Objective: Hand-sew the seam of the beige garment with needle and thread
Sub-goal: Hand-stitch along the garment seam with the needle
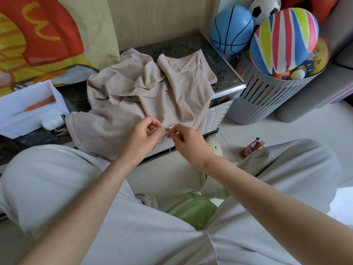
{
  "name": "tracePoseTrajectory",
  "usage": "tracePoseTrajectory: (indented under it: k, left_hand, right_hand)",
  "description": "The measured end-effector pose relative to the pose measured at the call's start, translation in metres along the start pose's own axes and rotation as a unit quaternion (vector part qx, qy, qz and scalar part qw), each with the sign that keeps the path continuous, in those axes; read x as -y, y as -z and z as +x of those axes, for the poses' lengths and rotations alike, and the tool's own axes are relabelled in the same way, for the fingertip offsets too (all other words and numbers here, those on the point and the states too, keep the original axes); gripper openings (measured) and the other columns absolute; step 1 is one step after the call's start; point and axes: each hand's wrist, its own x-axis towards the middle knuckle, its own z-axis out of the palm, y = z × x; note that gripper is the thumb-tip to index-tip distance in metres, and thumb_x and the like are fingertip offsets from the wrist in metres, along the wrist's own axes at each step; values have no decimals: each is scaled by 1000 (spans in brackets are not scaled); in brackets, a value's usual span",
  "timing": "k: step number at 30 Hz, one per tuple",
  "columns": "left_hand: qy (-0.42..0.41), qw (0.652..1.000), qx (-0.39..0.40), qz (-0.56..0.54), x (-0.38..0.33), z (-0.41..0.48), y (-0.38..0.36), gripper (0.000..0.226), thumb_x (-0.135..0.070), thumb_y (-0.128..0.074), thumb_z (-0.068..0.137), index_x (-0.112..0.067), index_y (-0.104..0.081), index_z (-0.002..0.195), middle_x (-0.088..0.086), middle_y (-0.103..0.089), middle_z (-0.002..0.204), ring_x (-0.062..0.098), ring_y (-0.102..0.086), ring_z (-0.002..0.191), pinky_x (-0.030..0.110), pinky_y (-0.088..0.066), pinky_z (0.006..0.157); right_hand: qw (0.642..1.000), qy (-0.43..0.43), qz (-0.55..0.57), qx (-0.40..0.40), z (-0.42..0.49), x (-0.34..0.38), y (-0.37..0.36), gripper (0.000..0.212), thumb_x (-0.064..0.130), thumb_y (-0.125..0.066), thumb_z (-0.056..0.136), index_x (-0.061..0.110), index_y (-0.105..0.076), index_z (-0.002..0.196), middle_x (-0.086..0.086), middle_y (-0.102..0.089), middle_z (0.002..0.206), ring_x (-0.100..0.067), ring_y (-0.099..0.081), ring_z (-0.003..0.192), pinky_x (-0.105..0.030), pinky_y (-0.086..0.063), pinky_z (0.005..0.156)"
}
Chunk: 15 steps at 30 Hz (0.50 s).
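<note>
A white box [28, 108] sat far left. The beige garment [145, 88] sprawled over the dark table [219, 60], spilling past its near edge, where the left hand [145, 131] and right hand [188, 139] each pinched one fold. Open floor [282, 132] lay right, before the ball basket [267, 98].

Slotted grey basket [267, 96] (holds striped ball [282, 41]), white box [28, 109] left.

Matt beige cloth garment [149, 92], glossy striped ball [282, 41]
</note>
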Motion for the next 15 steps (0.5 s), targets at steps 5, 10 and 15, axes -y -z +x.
tracePoseTrajectory:
  k: [5, 10, 15]
  left_hand:
    - [-22, 999, -8, 45, 5, 1, 0, 18, -8, -59, 88, -18, -55, 73, -18, -45, 42, 1, -41, 46, 30, -41, 57]
    - [-24, 999, -3, 42, 5, 0, -2, 21, -5, -60, 87, -18, -56, 71, -16, -49, 42, 1, -41, 44, 23, -38, 54]
    - [-38, 999, 5, 21, 3, -2, -3, 18, -4, -60, 88, -18, -60, 77, -18, -55, 49, -1, -47, 50, 11, -36, 52]
  right_hand:
    - [1000, -9, 11, 7, 2, 3, -3, 16, 13, -47, 95, 8, -62, 96, -7, -65, 71, -25, -58, 77, -29, -40, 67]
    - [999, -15, 35, 13, 1, 3, -6, 11, 16, -44, 98, 16, -51, 88, -4, -70, 69, -13, -57, 66, -11, -39, 59]
    - [997, -14, 71, 2, -1, 3, -9, 14, 18, -40, 101, 13, -47, 90, 7, -63, 63, 5, -50, 54, -13, -38, 53]
